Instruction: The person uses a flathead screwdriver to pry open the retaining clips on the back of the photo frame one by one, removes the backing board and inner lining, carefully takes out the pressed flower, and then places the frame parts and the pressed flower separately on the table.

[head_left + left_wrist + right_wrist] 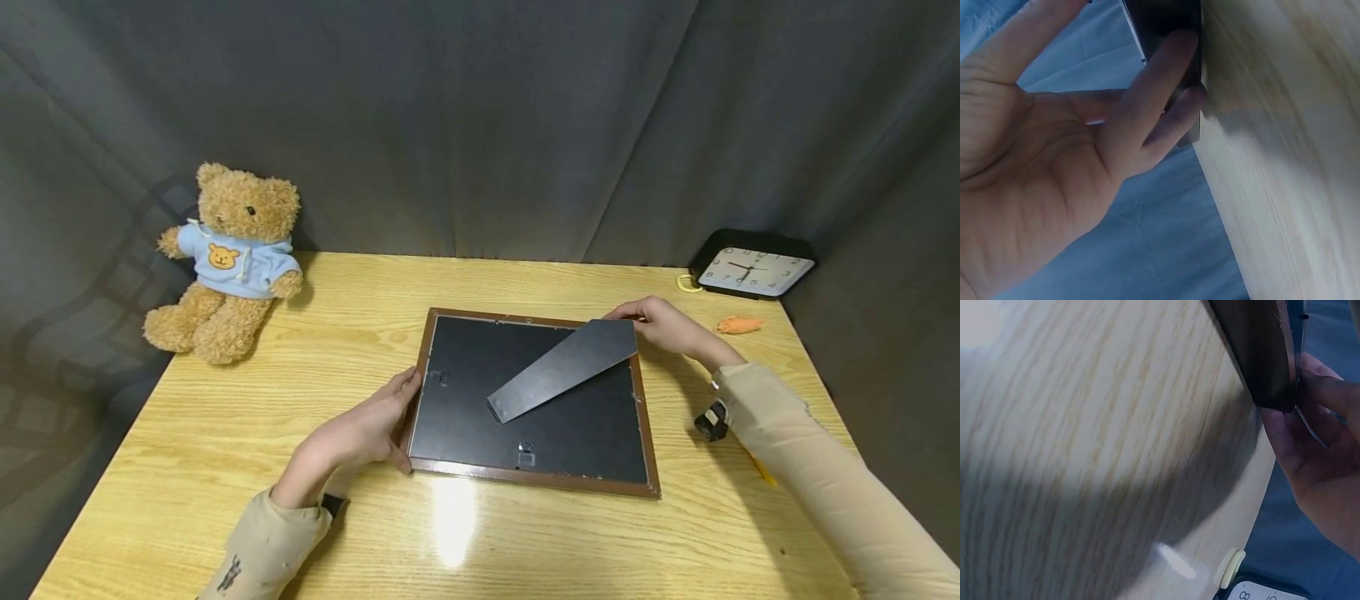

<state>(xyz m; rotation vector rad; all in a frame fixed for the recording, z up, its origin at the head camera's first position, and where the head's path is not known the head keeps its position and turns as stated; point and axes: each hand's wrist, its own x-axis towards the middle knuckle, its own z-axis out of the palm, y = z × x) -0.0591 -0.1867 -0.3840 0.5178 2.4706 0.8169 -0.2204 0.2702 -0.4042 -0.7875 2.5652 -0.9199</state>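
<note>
A brown-edged picture frame (465, 425) lies back side up on the table, its black backing showing. A dark stand leg (562, 367) slants across that backing, its wide end over the far right corner. My left hand (367, 425) is spread along the frame's left edge, thumb at the near corner; the left wrist view shows fingertips (1179, 50) touching the frame's side. At the far right corner, my right hand (663, 325) pinches the stand's wide end, partly hidden behind it. In the right wrist view, a lower finger (1279, 434) touches the frame's corner (1266, 381).
A teddy bear (240, 267) in a blue hoodie sits at the back left. At the back right are a black clock (753, 265), a yellow loop (687, 283) and a small orange item (739, 324). A yellow stick (761, 468) lies partly under the right sleeve. Dark curtain (450, 125) hangs behind.
</note>
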